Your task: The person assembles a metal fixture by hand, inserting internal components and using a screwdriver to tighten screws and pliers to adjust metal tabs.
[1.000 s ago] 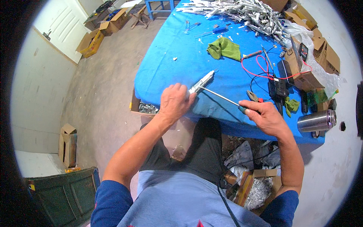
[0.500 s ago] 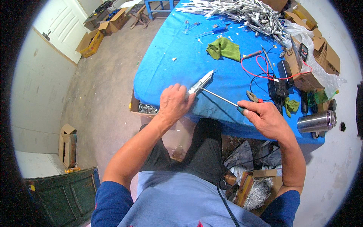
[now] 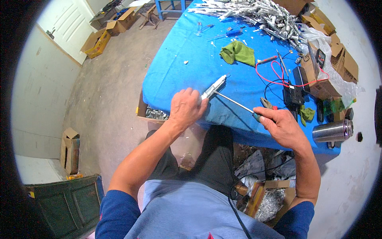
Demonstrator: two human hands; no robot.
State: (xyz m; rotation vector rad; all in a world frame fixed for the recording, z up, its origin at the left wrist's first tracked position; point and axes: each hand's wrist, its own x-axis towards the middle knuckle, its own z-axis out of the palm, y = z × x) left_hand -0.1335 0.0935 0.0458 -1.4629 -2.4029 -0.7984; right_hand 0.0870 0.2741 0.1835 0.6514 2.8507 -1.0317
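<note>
My left hand (image 3: 186,104) is closed around the near end of a slim, white and silver elongated part (image 3: 215,86), which points away over the blue-covered table (image 3: 167,79). Closed on a screwdriver's dark green handle, my right hand (image 3: 281,125) holds it from the right. The long metal shaft of the screwdriver (image 3: 235,103) slants leftward, and its tip meets the side of the white part. My left fingers hide the part's near end. A green cloth (image 3: 238,53) lies beyond it.
Many similar white parts are heaped (image 3: 262,18) at the far side. To the right are pliers (image 3: 266,104), a black device with red and black cables (image 3: 293,95), a steel flask (image 3: 332,130) and a cardboard box (image 3: 314,69). An open box (image 3: 274,203) of silvery pieces stands low by my right leg.
The whole view has shifted slightly. Both hands keep their grips, and the screwdriver tip stays against the side of the white part.
</note>
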